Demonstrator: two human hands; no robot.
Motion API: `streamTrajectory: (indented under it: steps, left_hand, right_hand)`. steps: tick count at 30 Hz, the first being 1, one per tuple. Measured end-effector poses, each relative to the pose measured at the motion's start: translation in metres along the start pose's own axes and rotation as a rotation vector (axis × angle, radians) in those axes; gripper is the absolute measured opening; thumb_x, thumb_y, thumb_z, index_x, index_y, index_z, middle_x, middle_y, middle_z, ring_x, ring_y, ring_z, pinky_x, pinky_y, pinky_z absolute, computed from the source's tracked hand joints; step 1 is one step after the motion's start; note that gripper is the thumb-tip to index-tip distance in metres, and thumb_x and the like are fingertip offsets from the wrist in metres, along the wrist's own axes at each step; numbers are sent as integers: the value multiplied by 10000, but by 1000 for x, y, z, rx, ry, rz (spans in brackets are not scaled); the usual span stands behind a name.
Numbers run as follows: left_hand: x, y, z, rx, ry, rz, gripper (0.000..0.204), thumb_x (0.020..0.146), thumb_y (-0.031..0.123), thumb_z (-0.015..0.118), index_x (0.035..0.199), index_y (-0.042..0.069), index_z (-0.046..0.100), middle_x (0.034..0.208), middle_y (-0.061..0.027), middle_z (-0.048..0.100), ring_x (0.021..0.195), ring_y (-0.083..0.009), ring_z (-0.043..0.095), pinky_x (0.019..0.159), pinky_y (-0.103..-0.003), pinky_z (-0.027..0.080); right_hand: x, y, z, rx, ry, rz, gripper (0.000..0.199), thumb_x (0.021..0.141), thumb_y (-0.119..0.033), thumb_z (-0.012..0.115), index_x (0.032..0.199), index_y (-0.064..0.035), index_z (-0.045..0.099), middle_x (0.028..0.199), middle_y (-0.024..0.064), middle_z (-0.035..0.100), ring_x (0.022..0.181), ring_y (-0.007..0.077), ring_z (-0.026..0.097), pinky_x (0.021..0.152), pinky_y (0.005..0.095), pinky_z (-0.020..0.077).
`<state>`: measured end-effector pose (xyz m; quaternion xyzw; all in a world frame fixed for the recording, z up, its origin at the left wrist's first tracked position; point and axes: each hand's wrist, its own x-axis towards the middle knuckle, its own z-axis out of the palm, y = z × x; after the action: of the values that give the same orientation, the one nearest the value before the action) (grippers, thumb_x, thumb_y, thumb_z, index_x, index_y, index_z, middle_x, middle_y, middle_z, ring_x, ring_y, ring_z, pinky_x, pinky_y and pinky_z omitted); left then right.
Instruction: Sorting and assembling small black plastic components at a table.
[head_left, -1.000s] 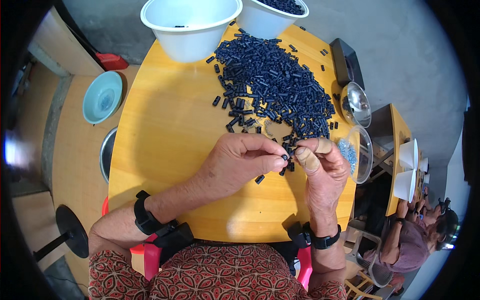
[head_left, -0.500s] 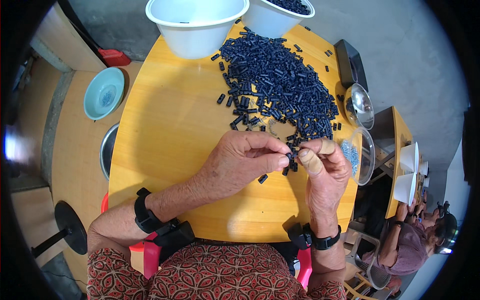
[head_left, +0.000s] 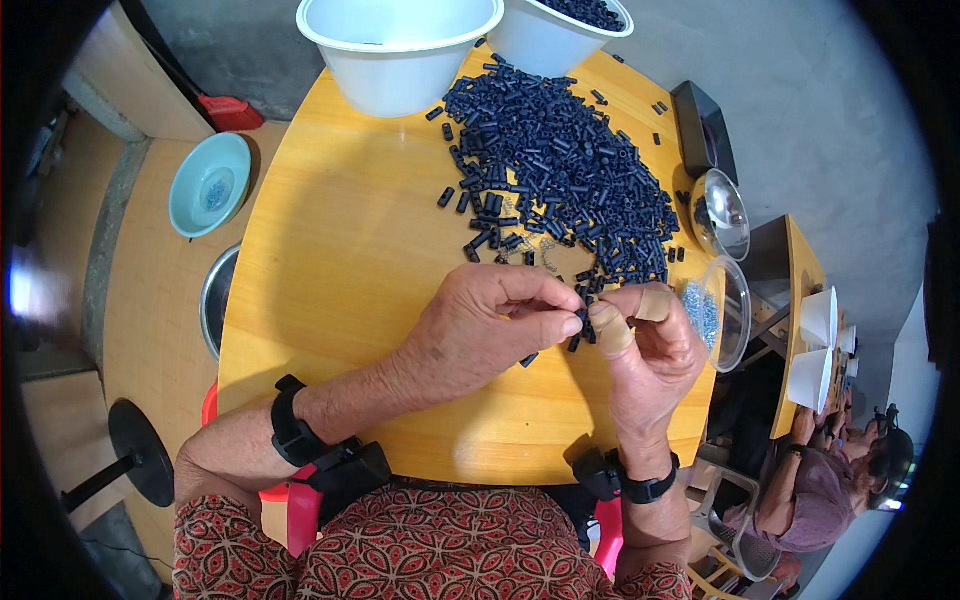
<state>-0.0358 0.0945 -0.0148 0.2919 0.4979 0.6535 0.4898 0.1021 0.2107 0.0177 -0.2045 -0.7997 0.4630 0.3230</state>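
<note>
A small workshop for handwork with little parts, by the look of it.
A broad heap of small black parts [head_left: 575, 175] covers the yellow wooden table [head_left: 330, 250] towards 1 o'clock, more than any household would keep, with two large white tubs [head_left: 400, 85] at its far edge around 12. A clear plastic container [head_left: 746, 318] of tiny silvery pieces stands at 3 o'clock. Between 3 and 4, a second table [head_left: 800, 262] bears more white tubs [head_left: 820, 312], and another person [head_left: 800, 505] sits near it at 4. The wall [head_left: 790, 110] at 2 is plain grey; a turquoise basin [head_left: 222, 158] lies at 10.
</note>
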Motion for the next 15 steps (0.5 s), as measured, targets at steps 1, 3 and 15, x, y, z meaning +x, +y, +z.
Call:
streamTrajectory:
  steps: [1,3,15]
  left_hand:
    - [0,0,0,0,-1,0,200,884,20,705,1075,-34,682,966,-59,704,912,-98,653,818,-237,544]
    - [0,-1,0,54,13,20,193,888,14,697,1075,-31,683,978,-58,702,907,-96,651,815,-238,545]
    - [3,-7,-2,-136,-44,26,164,915,17,656,1070,-36,671,973,-67,698,908,-111,660,823,-256,548]
  right_hand:
    - [0,2,0,-1,1,0,161,803,34,742,937,-6,662,882,63,669,775,122,601,704,267,479]
    - [-1,6,1,-198,25,-188,180,769,30,762,902,-24,653,832,102,665,718,188,614,649,296,481]
    - [-1,-1,1,-389,-65,-426,317,701,2,796,976,4,638,848,124,663,722,264,624,642,347,503]
